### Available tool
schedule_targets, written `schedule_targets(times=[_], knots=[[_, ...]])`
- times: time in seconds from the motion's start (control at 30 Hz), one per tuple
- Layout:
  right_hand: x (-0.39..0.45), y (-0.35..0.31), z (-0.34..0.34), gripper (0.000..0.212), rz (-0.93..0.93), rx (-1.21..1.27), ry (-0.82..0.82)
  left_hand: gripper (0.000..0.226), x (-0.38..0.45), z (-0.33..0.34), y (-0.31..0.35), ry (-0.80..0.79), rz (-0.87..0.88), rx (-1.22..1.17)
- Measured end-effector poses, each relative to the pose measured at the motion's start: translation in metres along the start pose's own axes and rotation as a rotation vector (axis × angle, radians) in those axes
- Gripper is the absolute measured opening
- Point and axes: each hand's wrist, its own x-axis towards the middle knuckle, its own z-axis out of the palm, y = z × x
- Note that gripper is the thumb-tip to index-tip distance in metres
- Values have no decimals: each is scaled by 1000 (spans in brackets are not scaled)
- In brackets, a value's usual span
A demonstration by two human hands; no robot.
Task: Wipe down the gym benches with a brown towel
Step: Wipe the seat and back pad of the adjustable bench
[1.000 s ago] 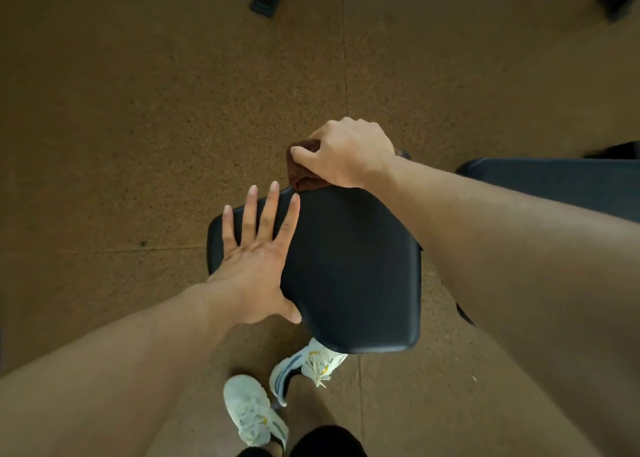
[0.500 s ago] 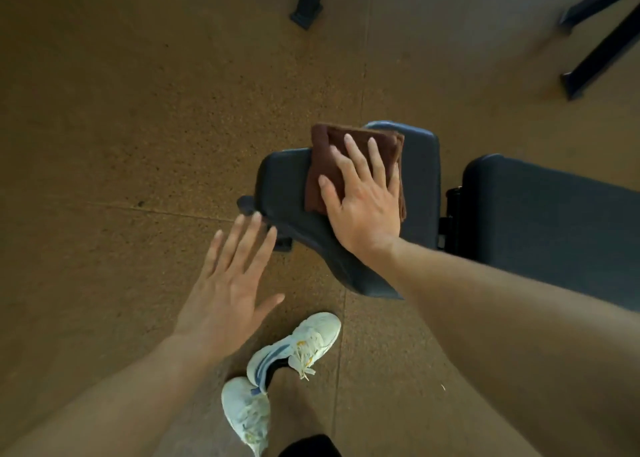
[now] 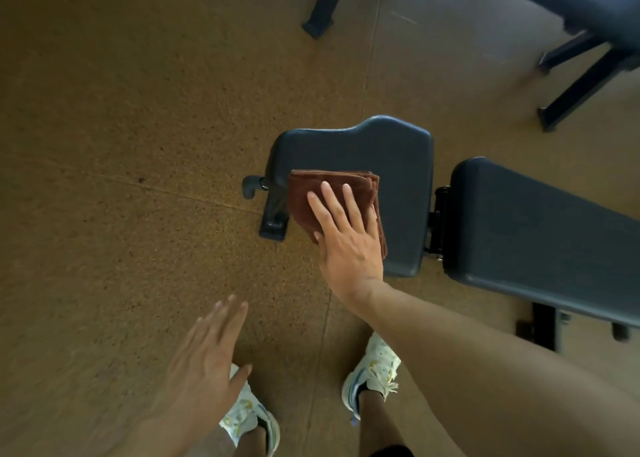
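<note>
Right hand (image 3: pixel 349 245) lies flat, fingers straight, pressing our folded brown towel (image 3: pixel 332 193) onto the near-left part of the seat pad (image 3: pixel 398 165); next comes the longer back pad (image 3: pixel 540 228). We should keep even palm pressure, overlap strokes, and let our idle, open left hand (image 3: pixel 204 363) steady the frame.

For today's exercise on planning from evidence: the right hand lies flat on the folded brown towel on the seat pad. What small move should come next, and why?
Probably slide the right hand and brown towel rightward across the seat pad, since the towel sits near the pad's left edge and the bare surface lies to its right. The left hand hovers free.
</note>
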Motion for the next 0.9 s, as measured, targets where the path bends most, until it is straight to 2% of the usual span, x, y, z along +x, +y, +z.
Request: schedule_targets(times=[0.13, 0.23, 0.33, 0.43, 0.5, 0.57, 0.67, 0.73, 0.83, 0.9], knots=[[-21, 32, -2, 68, -236, -95, -16, 95, 1, 4, 18, -7, 8, 1], [-39, 59, -2, 71, -376, -186, -105, 92, 7, 1, 37, -10, 0, -21], [-55, 80, -6, 84, -423, -194, -199, 85, 13, -5, 69, -18, 4, -15], [-75, 93, -18, 84, -403, -10, -195, 70, 22, -3, 113, -24, -76, -108], [-89, 97, -28, 76, -265, 225, -120, 58, 30, 5, 144, -10, -183, -398], [-101, 97, -44, 69, -12, 495, -76, 45, 43, 17, 178, 24, -312, -765], [-122, 105, -78, 53, 421, 1093, -110, 32, 63, 27, 236, 150, -425, -1084], [-136, 116, -103, 41, 672, 1437, -132, 28, 74, 25, 269, 139, -536, -1282], [-155, 140, -128, 25, 968, 1829, -110, 27, 82, 22, 307, -65, -571, -1442], [-164, 158, -138, 22, 1139, 1943, -64, 22, 86, 28, 325, -51, -537, -1394]])
